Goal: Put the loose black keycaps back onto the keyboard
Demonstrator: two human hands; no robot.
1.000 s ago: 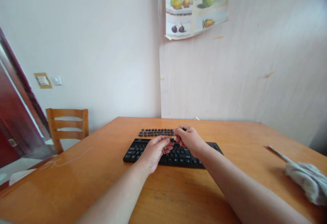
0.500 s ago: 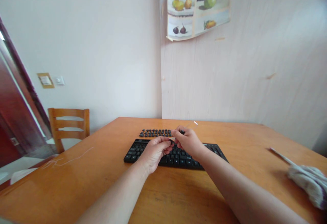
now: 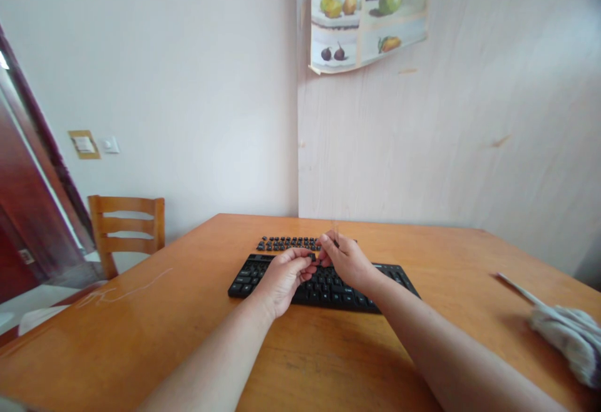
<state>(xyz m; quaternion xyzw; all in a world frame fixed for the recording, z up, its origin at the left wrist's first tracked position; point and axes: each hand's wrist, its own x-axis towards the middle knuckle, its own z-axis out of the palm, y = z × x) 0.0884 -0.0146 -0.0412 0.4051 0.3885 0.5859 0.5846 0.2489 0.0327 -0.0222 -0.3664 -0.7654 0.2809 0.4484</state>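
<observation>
My left hand (image 3: 284, 278) is pinched on a small black keycap (image 3: 312, 257), held above the middle of the black keyboard (image 3: 328, 293). Close on its right, my right hand (image 3: 346, 257) has its fingers curled round a thin wire tool (image 3: 335, 231). Fine strands of that tool rise above the knuckles, and a dark bit of it shows between the fingers. The fingertips of both hands nearly meet around the keycap. Part of the keyboard is hidden under the hands.
Behind the keyboard, loose keycaps (image 3: 282, 244) lie in rows on the wooden table (image 3: 188, 349). At right sits a grey cloth (image 3: 566, 340) with a thin stick (image 3: 519, 288) beside it. A pale string (image 3: 136, 293) lies at left, near a wooden chair (image 3: 126, 230).
My right hand has turned, so the wire tool that slanted away to the right now points upward. My left hand stays in place with the keycap, which now shows more upright.
</observation>
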